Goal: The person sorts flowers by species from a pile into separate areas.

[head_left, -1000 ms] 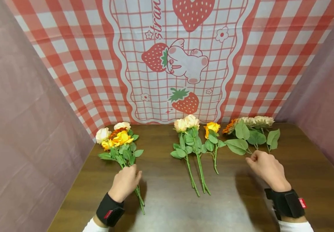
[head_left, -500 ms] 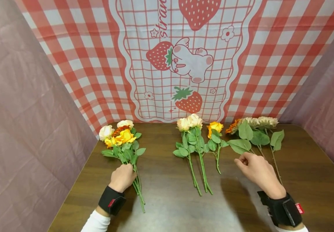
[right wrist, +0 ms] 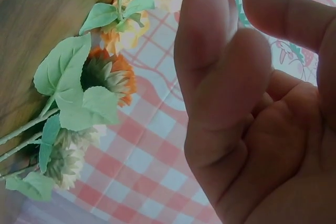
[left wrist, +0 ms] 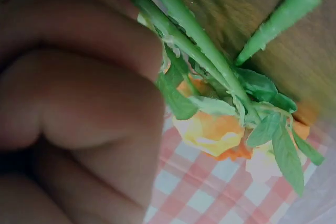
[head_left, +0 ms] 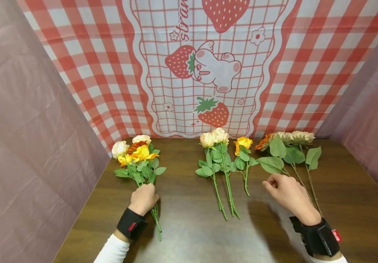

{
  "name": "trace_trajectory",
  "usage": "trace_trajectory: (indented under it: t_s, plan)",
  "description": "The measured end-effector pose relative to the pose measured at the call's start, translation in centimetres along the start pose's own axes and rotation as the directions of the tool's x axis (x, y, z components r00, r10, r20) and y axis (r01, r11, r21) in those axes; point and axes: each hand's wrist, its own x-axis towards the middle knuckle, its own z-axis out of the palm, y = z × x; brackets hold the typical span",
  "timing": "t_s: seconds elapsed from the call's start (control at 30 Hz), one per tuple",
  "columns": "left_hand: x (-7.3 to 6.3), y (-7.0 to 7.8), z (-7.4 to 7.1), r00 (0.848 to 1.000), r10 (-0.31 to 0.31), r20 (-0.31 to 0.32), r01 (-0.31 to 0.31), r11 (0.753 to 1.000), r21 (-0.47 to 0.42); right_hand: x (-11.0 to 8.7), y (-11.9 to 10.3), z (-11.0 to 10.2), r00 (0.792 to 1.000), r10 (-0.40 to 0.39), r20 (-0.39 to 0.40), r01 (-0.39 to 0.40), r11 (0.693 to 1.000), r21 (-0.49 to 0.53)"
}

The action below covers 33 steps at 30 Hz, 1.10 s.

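1. Bunch of flowers (head_left: 141,164): well left of the cream roses (head_left: 224,166), which serve as landmark. White, yellow and dark orange heads sit together, pointing to the checked cloth (head_left: 110,73). Can't tell if the bunch is clear of the table (head_left: 182,190).
2. Left hand (head_left: 144,199): also left of the cream roses. Fingers curled round the bunch's stems, gripping them; stem ends stick out below the fist.
3. Cream roses: two heads side by side on the table, no hand on them. Stem count unclear.
4. Yellow rose (head_left: 243,151): just right of the cream roses, leaves close to theirs. Shorter stem, loose.
5. Right hand (head_left: 289,193): right of the cream roses, nearer the wearer than their heads. Fingers loosely bent, thumb apart, holding nothing.
6. Leafy flowers (head_left: 294,155): farther right of the cream roses, one dark orange head and two pale ones, beyond the right hand.
7. Progress, my read: one mixed bunch gathered; cream roses, yellow rose and leafy flowers remain outside it. Partway.
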Motion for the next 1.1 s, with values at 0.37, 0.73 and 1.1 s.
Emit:
trace_trajectory:
  t_s: [0.37, 0.73, 1.1]
  plan:
    - [-0.8, -0.6, -1.3, 0.992, 0.015, -0.129, -0.042, 0.978, -0.203, 0.2, -0.4, 0.2, 0.999, -0.043, -0.015, 0.044, 0.999, 0.016]
    - [-2.6, 2.3, -3.0, 0.947, 0.156, -0.282, -0.253, 0.901, -0.351, -0.4, -3.3, 1.4, 0.984, -0.180, -0.004, 0.178, 0.968, 0.179]
    - [-4.3, 11.1, -2.7, 0.829, 0.499, -0.253, -0.531, 0.560, -0.636, -3.1, -9.2, 5.0, 0.898, -0.428, 0.102, 0.284, 0.742, 0.607]
